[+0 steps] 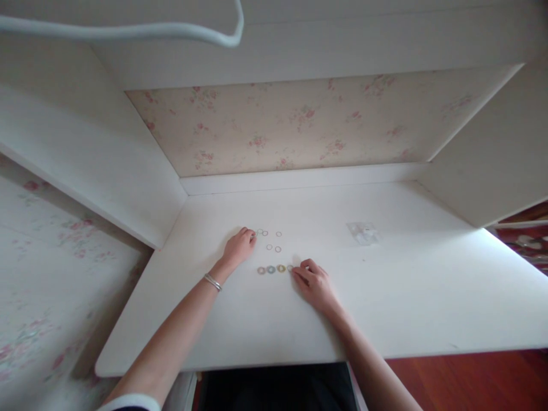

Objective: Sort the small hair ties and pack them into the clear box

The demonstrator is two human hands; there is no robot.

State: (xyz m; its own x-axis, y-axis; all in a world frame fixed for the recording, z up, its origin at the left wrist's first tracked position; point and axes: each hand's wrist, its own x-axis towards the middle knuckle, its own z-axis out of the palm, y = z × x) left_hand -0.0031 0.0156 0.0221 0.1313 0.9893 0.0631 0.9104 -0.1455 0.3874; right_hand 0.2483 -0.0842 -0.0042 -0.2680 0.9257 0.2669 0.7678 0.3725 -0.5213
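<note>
Several small rings lie on the white desk point(240, 319). My left hand point(240, 245), with a silver bangle point(213, 282) at the wrist, has its fingers pinched at the edge of a thin ring beside another thin ring point(265, 233). More thin rings, among them one point(278, 234) farther right and one point(278, 249) nearer, lie apart. Closer to me is a row of thicker rings: a beige one point(261, 270), a blue-green one point(271, 269) and a yellowish one point(281, 268). At the row's right end, my right hand point(315, 284) grips a pale ring point(290, 268) with its fingertips, the other fingers curled.
A clear plastic bag point(363, 233) with whitish contents lies right of the rings. White panels stand at the desk's left and right, with a floral wall point(299, 125) behind. A white cable-like bar point(128, 31) crosses the upper left. The desk's front edge point(274, 365) is close to me.
</note>
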